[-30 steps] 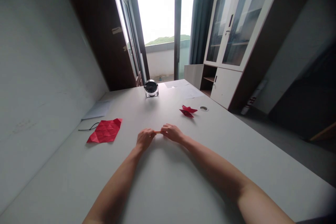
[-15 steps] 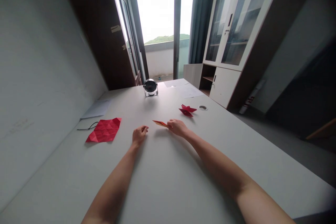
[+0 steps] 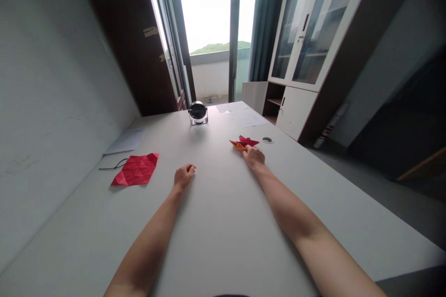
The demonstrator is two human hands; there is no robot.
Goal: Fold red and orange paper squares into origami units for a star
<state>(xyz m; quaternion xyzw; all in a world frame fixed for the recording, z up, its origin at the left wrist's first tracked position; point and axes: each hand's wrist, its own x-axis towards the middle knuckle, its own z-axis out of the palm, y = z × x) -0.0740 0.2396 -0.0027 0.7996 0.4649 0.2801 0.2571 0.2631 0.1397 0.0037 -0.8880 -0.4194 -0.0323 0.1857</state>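
- Head view: the right arm reaches far forward over the table (image 3: 223,241), stretched almost straight, and the right hand (image 3: 254,156) lies low on the tabletop with its back turned up.
- Its fingers (image 3: 248,149) are pinched on one end of an orange folded paper (image 3: 237,145), which sticks out to the left of them, just above the surface.
- A red folded paper (image 3: 249,140) lies just beyond those fingers, close against the orange one. A round cable hole (image 3: 267,139) sits a little to their right.
- The left arm is bent slightly inward. The left hand (image 3: 183,176) rests on the table well apart from the right, its fingers (image 3: 190,167) curled in toward the palm with nothing in them.
- Off to the left of the left fingers lies a creased red sheet (image 3: 135,169), with a black cord (image 3: 112,166) at its far corner and a white sheet (image 3: 125,141) beyond that.
- Far ahead of both hands stands a small fan (image 3: 198,112).
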